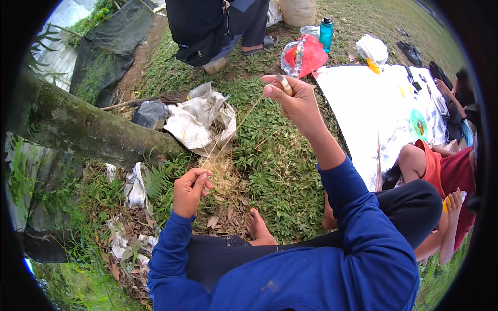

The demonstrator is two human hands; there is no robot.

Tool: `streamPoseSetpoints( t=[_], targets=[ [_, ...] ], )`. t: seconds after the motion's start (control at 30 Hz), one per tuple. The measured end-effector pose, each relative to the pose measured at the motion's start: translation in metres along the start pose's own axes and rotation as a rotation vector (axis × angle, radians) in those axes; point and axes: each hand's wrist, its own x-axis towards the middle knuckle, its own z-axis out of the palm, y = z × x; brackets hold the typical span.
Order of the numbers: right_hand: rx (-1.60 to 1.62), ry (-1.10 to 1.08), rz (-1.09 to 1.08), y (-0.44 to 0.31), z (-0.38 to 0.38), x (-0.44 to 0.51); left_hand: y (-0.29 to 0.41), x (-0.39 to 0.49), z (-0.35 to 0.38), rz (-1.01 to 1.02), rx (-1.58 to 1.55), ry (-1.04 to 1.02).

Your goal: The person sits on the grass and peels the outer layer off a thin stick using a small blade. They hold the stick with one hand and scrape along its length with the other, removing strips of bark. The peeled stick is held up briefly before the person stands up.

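Observation:
My right hand (297,103) is raised at upper centre, shut on a small knife (285,84) with a short blade and pale handle. Between its thumb and fingers it also pinches one end of a thin tan plant-fibre strip (244,119). The strip slants down toward my left hand (191,191), whose thumb and fingertips are pinched together around thin strands. How many strands it grips is hard to make out. Beneath the strip, a heap of pale fibre shavings (221,175) lies on the ground between my hands and my bare foot (258,229).
A mossy tree trunk (97,124) leans in from the left, beside a crumpled white sack (198,120). At right, people sit by a white sheet (354,109). A person in dark trousers (249,23) stands ahead, near a teal bottle (326,35) and red plastic bag (311,56).

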Motion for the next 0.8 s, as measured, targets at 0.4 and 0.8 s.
streamPoseSetpoints(
  t=[0.4, 0.8],
  targets=[
    [0.287, 0.339, -0.053, -0.003, -0.077, 0.025, -0.023, 0.007, -0.098, -0.340, -0.434, -0.363],
    [0.291, 0.229, 0.016, 0.023, -0.031, 0.003, -0.038, 0.008, -0.094, -0.089, -1.109, -0.071]
  ],
)
